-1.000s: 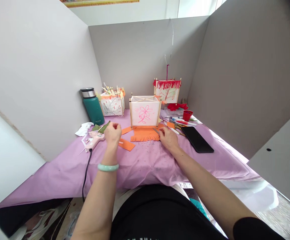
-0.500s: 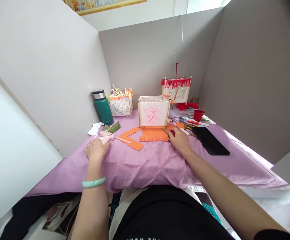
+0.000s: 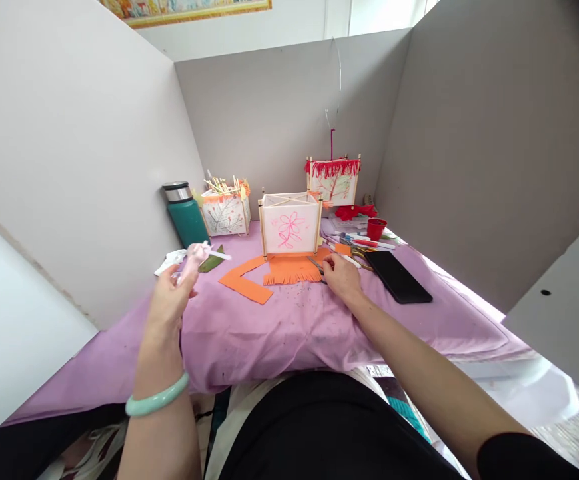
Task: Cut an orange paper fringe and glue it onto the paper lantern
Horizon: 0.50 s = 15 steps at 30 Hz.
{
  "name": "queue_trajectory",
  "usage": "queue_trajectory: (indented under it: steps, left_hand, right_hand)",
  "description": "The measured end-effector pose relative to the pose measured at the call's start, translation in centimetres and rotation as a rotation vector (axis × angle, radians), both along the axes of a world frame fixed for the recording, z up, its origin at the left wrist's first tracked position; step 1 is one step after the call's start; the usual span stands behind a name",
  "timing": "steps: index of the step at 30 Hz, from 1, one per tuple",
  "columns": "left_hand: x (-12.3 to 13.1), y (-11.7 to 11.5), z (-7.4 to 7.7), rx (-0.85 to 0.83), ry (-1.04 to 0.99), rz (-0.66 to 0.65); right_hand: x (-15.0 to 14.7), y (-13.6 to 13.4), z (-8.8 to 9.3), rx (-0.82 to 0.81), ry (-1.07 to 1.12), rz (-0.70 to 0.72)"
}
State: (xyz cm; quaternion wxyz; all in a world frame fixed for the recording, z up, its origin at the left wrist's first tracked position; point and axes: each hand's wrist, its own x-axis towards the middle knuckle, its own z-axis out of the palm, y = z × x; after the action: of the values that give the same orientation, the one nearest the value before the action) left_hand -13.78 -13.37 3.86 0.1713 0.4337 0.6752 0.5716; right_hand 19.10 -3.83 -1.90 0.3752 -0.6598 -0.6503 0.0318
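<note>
Glue gun (image 3: 196, 257) gripped, left hand (image 3: 168, 299) is left of the crosswise fringed orange strip (image 3: 292, 269); nearer, right hand (image 3: 342, 276) pinches a bladed tool (image 3: 315, 265).

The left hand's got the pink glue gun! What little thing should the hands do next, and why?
I'd probably have the right hand lay the small scissors aside. Their blades point over the fringed orange sheet, and the left hand is busy holding up the pink glue gun, so a free right hand could steady the sheet more easily.
</note>
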Motion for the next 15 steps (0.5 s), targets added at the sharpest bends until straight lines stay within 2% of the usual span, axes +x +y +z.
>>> queue_trajectory:
  steps: [1, 3, 5, 7, 9, 11, 15]
  left_hand:
    - [1.2, -0.2, 0.4, 0.031, -0.165, -0.206]
    - [3.7, -0.3, 0.9, 0.039, -0.439, -0.503]
    - [6.2, 0.1, 1.0, -0.026, -0.603, -0.649]
    - [8.6, 0.8, 0.9, -0.121, -0.643, -0.792]
    - [10.6, 1.7, 0.6, -0.204, -0.628, -0.880]
    - [12.1, 2.7, 0.3, -0.313, -0.622, -0.904]
    - [13.3, 4.8, -0.7, -0.468, -0.713, -0.956]
  right_hand:
    - [0.0, 0.0, 0.0, 0.001, 0.007, -0.007]
    - [0.1, 0.0, 0.1, 0.001, 0.019, -0.015]
    - [0.2, 0.1, 0.1, -0.003, 0.020, -0.019]
    - [0.3, 0.1, 0.2, -0.009, 0.022, -0.028]
    - [0.6, 0.2, 0.1, -0.024, 0.038, -0.053]
    - [0.8, 0.4, 0.1, -0.043, 0.064, -0.081]
    - [1.0, 0.6, 0.0, -0.066, 0.091, -0.107]
